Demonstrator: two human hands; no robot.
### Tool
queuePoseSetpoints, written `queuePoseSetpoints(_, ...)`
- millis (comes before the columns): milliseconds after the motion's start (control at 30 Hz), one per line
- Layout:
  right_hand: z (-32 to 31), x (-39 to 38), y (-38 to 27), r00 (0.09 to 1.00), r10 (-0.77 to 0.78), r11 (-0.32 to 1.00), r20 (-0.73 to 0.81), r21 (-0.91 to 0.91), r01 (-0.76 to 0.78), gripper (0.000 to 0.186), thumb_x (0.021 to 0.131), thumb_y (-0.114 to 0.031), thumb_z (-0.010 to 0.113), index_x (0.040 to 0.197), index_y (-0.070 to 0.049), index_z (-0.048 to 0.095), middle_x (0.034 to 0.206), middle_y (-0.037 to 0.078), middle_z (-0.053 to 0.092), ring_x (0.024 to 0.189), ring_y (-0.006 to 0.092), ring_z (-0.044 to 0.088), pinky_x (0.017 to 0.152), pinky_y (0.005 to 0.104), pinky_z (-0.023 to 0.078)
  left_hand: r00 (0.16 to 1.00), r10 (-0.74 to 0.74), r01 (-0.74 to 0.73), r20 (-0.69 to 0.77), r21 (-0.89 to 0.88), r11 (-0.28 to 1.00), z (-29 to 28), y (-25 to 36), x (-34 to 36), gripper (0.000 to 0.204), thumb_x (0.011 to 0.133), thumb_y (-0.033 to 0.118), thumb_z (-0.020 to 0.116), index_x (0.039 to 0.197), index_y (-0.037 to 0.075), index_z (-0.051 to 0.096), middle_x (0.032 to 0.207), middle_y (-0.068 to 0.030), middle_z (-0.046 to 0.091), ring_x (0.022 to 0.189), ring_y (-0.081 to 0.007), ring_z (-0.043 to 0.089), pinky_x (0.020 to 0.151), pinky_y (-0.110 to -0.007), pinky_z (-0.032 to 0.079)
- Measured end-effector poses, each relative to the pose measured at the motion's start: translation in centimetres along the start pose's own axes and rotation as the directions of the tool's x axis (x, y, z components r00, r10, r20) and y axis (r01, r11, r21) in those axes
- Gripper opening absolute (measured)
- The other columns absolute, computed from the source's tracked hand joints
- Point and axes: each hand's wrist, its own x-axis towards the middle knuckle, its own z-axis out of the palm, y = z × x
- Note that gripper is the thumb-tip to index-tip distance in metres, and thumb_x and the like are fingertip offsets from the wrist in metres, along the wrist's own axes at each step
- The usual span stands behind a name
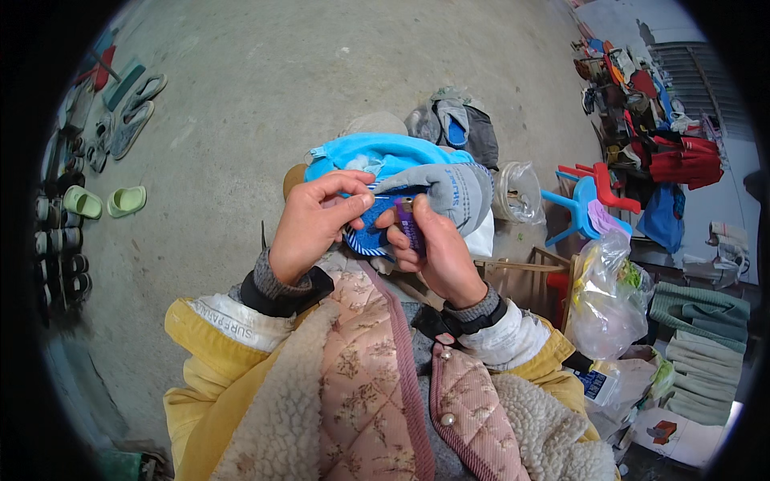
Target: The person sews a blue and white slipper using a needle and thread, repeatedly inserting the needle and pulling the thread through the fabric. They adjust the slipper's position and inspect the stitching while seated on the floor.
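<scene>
My right hand (pixel 431 243) grips a purple lighter (pixel 410 228) upright, thumb near its metal top. Close to that top, my left hand (pixel 327 210) pinches thumb and forefinger together on a thin pale strand (pixel 390 196) that runs toward the lighter; it looks like thread. I cannot make out a flame. Under both hands lies a grey slipper (pixel 451 192) with blue fuzzy lining and a blue-and-white striped edge. Behind it a bright blue cloth (pixel 377 152) is bunched up.
Beyond the blue cloth sits a dark bag (pixel 473 132) with another grey slipper. To the right are a clear plastic bag (pixel 517 192), a blue stool (pixel 581 207), a wooden frame (pixel 521 264) and heaped clothes (pixel 686 160). Green clogs (pixel 127 201) and several shoes line the left.
</scene>
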Motion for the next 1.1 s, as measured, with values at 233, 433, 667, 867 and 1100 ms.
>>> queuePoseSetpoints(233,0.1,-0.9,0.0,0.989,-0.101,0.994,0.112,0.063,0.094,0.028,0.109,-0.035,0.045,0.104,-0.007,0.049,0.067,-0.001,0.042,0.047,0.0057,0.029,0.041,0.0219,0.025,1.000,0.007,-0.007,0.005,-0.030,1.000,-0.2,-0.2,0.0,0.012,0.093,0.010,0.069,0.099,0.000,0.072,0.128,-0.0089,0.066,0.074,-0.0075,0.065,0.059,-0.019,0.048)
queuePoseSetpoints(433,0.5,-0.7,-0.3,0.983,0.167,0.953,0.074,0.245,-0.181,0.052,0.107,-0.055,0.034,0.088,-0.010,0.048,0.061,-0.003,0.037,0.044,0.0054,0.026,0.038,0.0219,0.016,0.998,0.046,-0.045,0.035,-0.017,0.999,-0.3,-0.2,0.0,0.012,0.094,0.008,0.067,0.097,-0.003,0.071,0.130,-0.0108,0.064,0.080,-0.0082,0.064,0.068,-0.022,0.053)
queuePoseSetpoints(667,0.5,0.2,0.0,0.974,0.224,0.956,0.044,0.185,-0.228,0.056,0.105,-0.060,0.031,0.075,-0.013,0.040,0.056,-0.005,0.030,0.042,0.0054,0.018,0.037,0.0229,0.012,0.995,0.070,-0.068,0.067,-0.038,0.997,-0.2,-0.1,-0.2,0.009,0.094,0.004,0.065,0.094,-0.004,0.069,0.133,-0.0131,0.060,0.085,-0.0090,0.064,0.076,-0.025,0.054)
queuePoseSetpoints(867,0.3,0.4,0.2,0.976,0.213,0.961,0.041,0.170,-0.217,0.054,0.105,-0.056,0.031,0.073,-0.013,0.039,0.055,-0.005,0.030,0.042,0.0060,0.017,0.037,0.0233,0.011,0.996,0.062,-0.060,0.065,-0.045,0.997,-0.3,-0.1,-0.3,0.009,0.093,0.004,0.065,0.095,-0.004,0.069,0.134,-0.0136,0.059,0.086,-0.0094,0.064,0.077,-0.025,0.055)
queuePoseSetpoints(1100,0.5,0.6,0.2,0.974,0.227,0.962,0.000,0.155,-0.224,0.052,0.104,-0.053,0.030,0.074,-0.012,0.039,0.055,-0.005,0.030,0.043,0.0065,0.017,0.037,0.0239,0.012,0.996,0.065,-0.061,0.060,-0.059,0.996,-0.2,-0.3,-0.3,0.008,0.093,0.002,0.065,0.095,-0.004,0.068,0.134,-0.0133,0.060,0.085,-0.0095,0.065,0.077,-0.025,0.055)
